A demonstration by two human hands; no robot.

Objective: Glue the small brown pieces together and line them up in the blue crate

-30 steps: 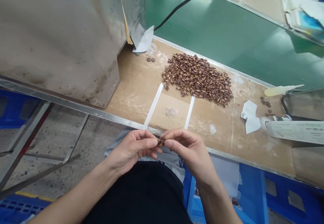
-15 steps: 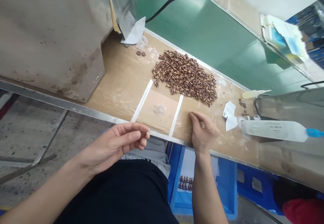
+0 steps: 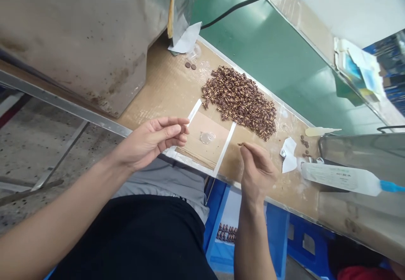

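A metal box [image 3: 72, 39] took up the upper left, standing on the table [image 3: 158, 88]. Along the table's far side stood a green panel [image 3: 253, 43]. Below the near edge sat a blue crate [image 3: 281, 233], the right forearm crossing in front of it. The pile [image 3: 238, 100] of brown pieces flecked with gold lay on the far half of the table, beyond both hands. A bottle [image 3: 341, 178] with a blue tip lay on its side at the right.

The left hand [image 3: 142, 142] hung over the near edge, half open, its fingers loosely curled and its thumb alongside them, with nothing seen in its grasp. The right hand [image 3: 257, 172] was over the table on the near side of the pile, thumb and forefinger pinched together.

Two white strips [image 3: 225, 149] ran from the near edge toward the pile, the left hand partly covering the left one. White paper [image 3: 288, 155] lay between the right hand and the bottle. In the crate, small brown figures [image 3: 228, 232] stood in rows on a white sheet. A clear disc [image 3: 208, 137] lay between the strips. Two brown discs [image 3: 190, 66] lay side by side near the box.

Smallest was the piece [image 3: 241, 144] at the right fingertips, brownish and too small to make out.
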